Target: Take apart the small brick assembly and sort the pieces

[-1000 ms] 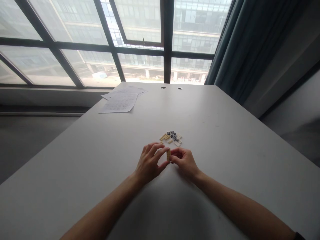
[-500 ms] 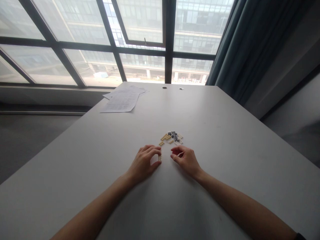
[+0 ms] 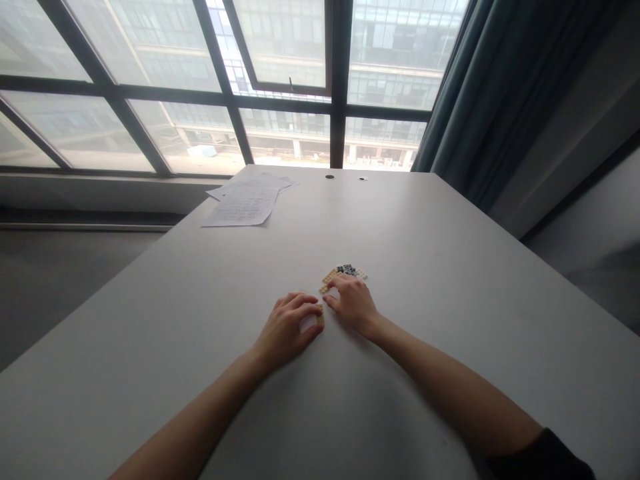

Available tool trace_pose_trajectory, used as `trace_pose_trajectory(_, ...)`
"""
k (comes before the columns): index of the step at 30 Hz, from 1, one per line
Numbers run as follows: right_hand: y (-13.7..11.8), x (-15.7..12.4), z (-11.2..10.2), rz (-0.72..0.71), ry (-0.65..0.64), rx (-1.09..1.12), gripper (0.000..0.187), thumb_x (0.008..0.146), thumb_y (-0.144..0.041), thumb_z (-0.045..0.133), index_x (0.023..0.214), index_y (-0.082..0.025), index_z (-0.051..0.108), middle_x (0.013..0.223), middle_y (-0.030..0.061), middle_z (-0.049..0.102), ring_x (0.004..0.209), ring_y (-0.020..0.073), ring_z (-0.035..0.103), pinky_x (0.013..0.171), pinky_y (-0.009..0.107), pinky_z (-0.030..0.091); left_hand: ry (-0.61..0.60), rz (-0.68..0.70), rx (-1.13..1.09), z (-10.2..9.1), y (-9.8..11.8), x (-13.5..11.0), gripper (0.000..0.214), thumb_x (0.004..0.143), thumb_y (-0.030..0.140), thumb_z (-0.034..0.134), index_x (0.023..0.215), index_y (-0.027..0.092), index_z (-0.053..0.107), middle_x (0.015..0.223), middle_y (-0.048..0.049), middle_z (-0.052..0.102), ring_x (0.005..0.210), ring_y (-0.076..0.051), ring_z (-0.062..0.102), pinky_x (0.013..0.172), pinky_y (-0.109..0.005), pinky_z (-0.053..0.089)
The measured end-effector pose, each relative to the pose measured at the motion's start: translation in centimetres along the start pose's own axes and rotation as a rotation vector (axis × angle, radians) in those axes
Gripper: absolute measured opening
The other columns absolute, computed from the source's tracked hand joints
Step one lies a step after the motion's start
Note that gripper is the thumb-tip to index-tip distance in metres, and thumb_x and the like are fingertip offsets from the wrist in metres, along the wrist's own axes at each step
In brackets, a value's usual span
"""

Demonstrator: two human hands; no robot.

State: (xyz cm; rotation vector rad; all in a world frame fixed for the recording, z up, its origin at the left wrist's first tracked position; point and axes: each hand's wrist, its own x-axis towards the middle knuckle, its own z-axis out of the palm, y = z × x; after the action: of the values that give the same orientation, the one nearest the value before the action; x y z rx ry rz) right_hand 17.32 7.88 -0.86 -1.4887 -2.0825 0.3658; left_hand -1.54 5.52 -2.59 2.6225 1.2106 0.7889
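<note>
My left hand (image 3: 295, 322) rests on the table with thumb and fingers closed on the ends of a small pale-yellow toy building brick (image 3: 321, 319). My right hand (image 3: 353, 303) reaches to the near side of a small pile of bricks. Its thumb and forefinger are apart, with their tips right beside a little yellow brick (image 3: 323, 290). Behind those fingers lie yellow bricks (image 3: 330, 275), dark grey bricks (image 3: 346, 269) and off-white bricks (image 3: 361, 274). The right hand hides part of the pile.
The white table (image 3: 400, 227) stretches away toward large windows. Printed paper sheets (image 3: 245, 203) lie at its far left. Two round holes (image 3: 329, 177) are near the far edge. A dark curtain (image 3: 465, 100) hangs at the right.
My right hand has moved left and forward to the yellow bricks. The left hand stays in place; the brick in it looked off-white before and shows yellow now.
</note>
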Motion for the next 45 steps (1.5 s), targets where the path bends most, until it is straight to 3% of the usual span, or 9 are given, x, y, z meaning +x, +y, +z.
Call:
trace_pose_trajectory(10,-0.3,1.3,1.6,-0.06,-0.012,-0.19,0.015,0.087,-0.021,0.051,0.086,-0.016,0.065,0.094,0.0103,0.066,0.093,0.0206,0.056,0.082,0.029,0.04,0.033,0.056,0.006,0.2,0.2,0.0,0.017,0.082,0.029,0.061,0.097,0.025,0.068,0.099,-0.0053,0.069,0.101,-0.022,0.058,0.089,-0.039,0.045)
trace_pose_trajectory(17,0.3,1.0,0.9,-0.048,-0.026,-0.094,0.011,0.082,-0.017,0.055,0.082,-0.017,0.066,0.091,0.0077,0.067,0.089,0.019,0.057,0.081,0.029,0.04,0.012,0.08,0.06,0.5,0.1,-0.2,0.02,0.086,0.029,0.056,0.103,0.026,0.066,0.107,-0.0044,0.069,0.108,-0.023,0.057,0.091,-0.041,0.044)
trace_pose_trajectory(22,1.3,0.1,-0.3,0.069,0.02,0.219,0.007,0.075,-0.022,0.062,0.075,-0.019,0.068,0.076,0.0021,0.069,0.072,0.0154,0.059,0.073,0.029,0.043,0.015,0.072,0.047,0.4,0.2,-0.2,0.019,0.085,0.028,0.057,0.101,0.026,0.067,0.107,-0.0038,0.07,0.107,-0.023,0.058,0.091,-0.041,0.044)
trace_pose_trajectory(26,2.3,-0.6,-1.1,0.253,0.004,0.647,0.013,0.068,-0.03,0.068,0.072,-0.018,0.07,0.065,0.0008,0.067,0.062,0.0136,0.058,0.065,0.028,0.046,0.024,0.071,0.041,0.3,0.2,-0.1,0.016,0.085,0.03,0.057,0.097,0.026,0.067,0.106,-0.0034,0.07,0.105,-0.022,0.059,0.09,-0.04,0.045)
trace_pose_trajectory(31,3.2,-1.6,-2.1,0.536,-0.043,1.219,0.021,0.057,-0.028,0.076,0.071,-0.014,0.068,0.066,0.0016,0.067,0.058,0.0099,0.057,0.058,0.023,0.047,0.036,0.09,0.054,0.4,0.2,-0.1,0.017,0.087,0.033,0.056,0.097,0.026,0.068,0.105,-0.0046,0.07,0.104,-0.021,0.059,0.089,-0.039,0.046)
trace_pose_trajectory(35,3.8,-2.2,-2.8,0.653,-0.109,1.553,0.015,0.063,-0.025,0.074,0.071,-0.015,0.067,0.07,0.0025,0.068,0.055,0.0086,0.056,0.053,0.02,0.048,0.036,0.094,0.053,0.4,0.1,-0.1,0.017,0.086,0.033,0.057,0.098,0.026,0.068,0.106,-0.0045,0.07,0.105,-0.022,0.059,0.089,-0.039,0.046)
trace_pose_trajectory(40,3.8,-2.7,-3.2,0.628,-0.151,1.712,0.012,0.069,-0.023,0.071,0.075,-0.015,0.066,0.07,0.0007,0.068,0.055,0.0073,0.057,0.054,0.017,0.048,0.022,0.095,0.062,0.5,0.0,-0.2,0.016,0.086,0.031,0.057,0.098,0.026,0.067,0.107,-0.0042,0.069,0.106,-0.022,0.058,0.09,-0.039,0.045)
trace_pose_trajectory(45,3.0,-3.3,-3.5,0.557,-0.13,1.607,0.019,0.063,-0.023,0.077,0.078,-0.015,0.067,0.073,0.0025,0.07,0.063,0.0112,0.065,0.059,0.02,0.053,0.078,0.065,0.019,0.2,0.5,0.1,0.017,0.084,0.03,0.061,0.098,0.022,0.063,0.108,-0.0067,0.067,0.103,-0.023,0.058,0.089,-0.041,0.045)
